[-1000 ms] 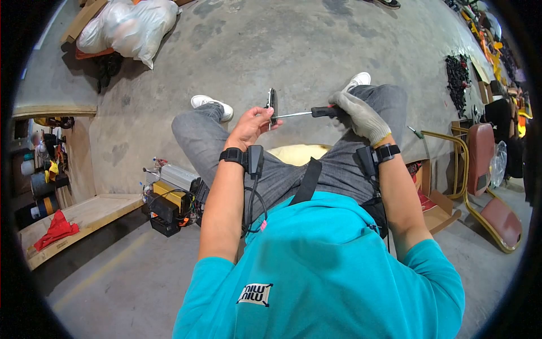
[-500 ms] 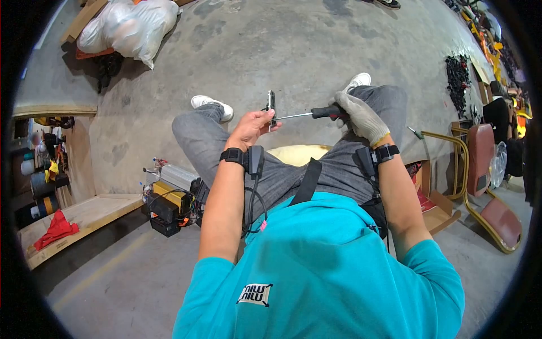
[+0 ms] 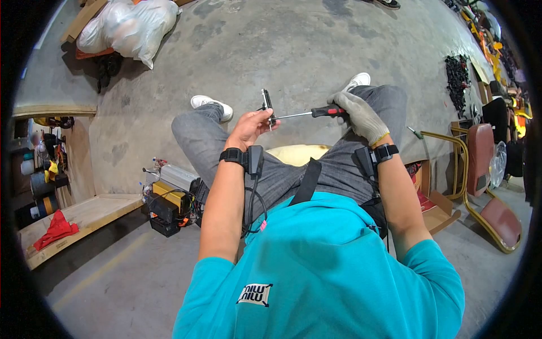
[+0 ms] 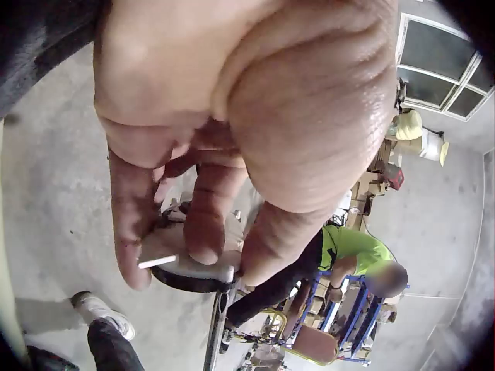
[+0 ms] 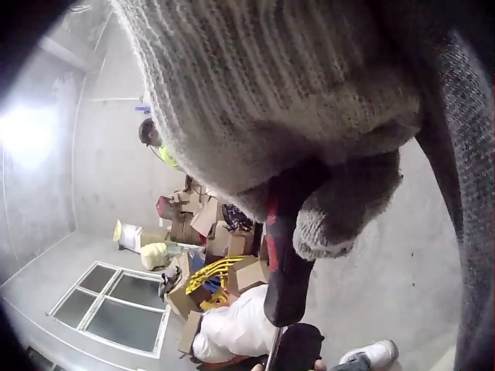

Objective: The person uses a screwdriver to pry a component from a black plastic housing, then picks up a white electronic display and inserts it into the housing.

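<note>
The bare left hand (image 3: 251,127) pinches a small dark part (image 3: 267,103) with a pale side between thumb and fingers. In the left wrist view the part (image 4: 186,255) shows a white face, a dark rim and a thin white pin. The gloved right hand (image 3: 361,116) grips the black and red handle (image 3: 327,111) of a screwdriver, seen close in the right wrist view, where the handle (image 5: 286,286) comes out past the glove (image 5: 271,100). Its metal shaft (image 3: 294,115) points left and meets the part at the left fingers; the exact contact is hidden.
An electronic assembly (image 3: 172,198) lies on the floor by the left leg. A wooden shelf (image 3: 84,223) with a red cloth (image 3: 56,230) stands at the left. White bags (image 3: 130,28) are at the upper left, a chair (image 3: 480,158) and an open carton (image 3: 440,212) at the right.
The dark part's upper end has tilted to the left in the left hand. The screwdriver handle has rotated, with more red showing. Both hands stay in nearly the same place.
</note>
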{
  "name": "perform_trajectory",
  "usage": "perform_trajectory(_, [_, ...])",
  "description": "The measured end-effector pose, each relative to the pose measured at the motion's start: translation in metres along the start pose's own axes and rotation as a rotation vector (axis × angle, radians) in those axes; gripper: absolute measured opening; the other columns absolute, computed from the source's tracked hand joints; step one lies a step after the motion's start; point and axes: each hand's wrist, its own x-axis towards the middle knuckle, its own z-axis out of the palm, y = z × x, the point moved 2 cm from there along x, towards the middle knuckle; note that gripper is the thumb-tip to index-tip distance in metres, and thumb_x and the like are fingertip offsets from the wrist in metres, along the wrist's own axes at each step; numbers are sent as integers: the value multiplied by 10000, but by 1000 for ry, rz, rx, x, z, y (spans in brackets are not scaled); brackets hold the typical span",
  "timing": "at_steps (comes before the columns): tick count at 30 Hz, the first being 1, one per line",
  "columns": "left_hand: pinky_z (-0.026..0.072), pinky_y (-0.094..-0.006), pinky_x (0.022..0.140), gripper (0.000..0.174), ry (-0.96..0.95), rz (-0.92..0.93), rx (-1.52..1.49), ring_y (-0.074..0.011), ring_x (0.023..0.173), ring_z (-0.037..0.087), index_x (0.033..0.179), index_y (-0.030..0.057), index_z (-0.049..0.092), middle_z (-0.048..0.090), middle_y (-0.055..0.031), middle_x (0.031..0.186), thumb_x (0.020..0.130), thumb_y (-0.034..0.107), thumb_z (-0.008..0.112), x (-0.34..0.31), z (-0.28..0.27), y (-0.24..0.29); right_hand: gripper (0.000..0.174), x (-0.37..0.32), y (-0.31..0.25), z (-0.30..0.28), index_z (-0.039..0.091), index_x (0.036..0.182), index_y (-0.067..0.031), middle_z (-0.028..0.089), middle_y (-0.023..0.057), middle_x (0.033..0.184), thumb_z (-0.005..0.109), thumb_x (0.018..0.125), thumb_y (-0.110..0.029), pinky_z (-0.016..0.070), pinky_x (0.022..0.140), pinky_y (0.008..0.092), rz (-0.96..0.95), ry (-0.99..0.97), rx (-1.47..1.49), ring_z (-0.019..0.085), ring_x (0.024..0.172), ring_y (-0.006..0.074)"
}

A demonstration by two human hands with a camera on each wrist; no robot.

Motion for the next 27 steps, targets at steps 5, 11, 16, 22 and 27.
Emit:
perform_trajectory(5, [583,-335,857,205,-15,-8,11,-229,887,706,918,4,629,659,-88,879,933,202,681,-2,4,2,371,5,4,4,593,1173,0,592,62,955,566,982,-317,530,655,247,-274,117,38,596,746,114])
perform_trajectory(11, [589,-350,875,210,-23,-26,31,-251,912,708,952,-14,640,673,-116,910,940,194,668,1,-2,-1,316,1,-1,2,592,1173,4,594,79,935,590,947,-216,500,646,245,17,12,-57,560,680,123])
perform_trajectory(16, [594,-349,857,207,-29,-31,24,-250,901,709,950,-19,644,674,-118,910,942,187,662,0,1,-1,336,4,3,3,595,1159,2,601,82,954,606,927,-241,492,649,265,-116,96,40,557,686,135])
perform_trajectory(22, [597,-347,840,201,-23,-44,41,-249,901,708,945,-16,647,670,-112,897,938,184,666,2,0,-1,323,1,2,8,603,1141,-7,610,73,957,587,944,-263,502,661,261,-105,101,51,579,715,136])
perform_trajectory(27, [598,-347,839,182,14,-34,30,-243,877,705,933,-8,634,658,-108,900,912,168,677,-1,1,0,306,0,0,4,620,1108,-14,609,56,919,602,951,-277,517,659,267,-24,27,-106,598,746,126])
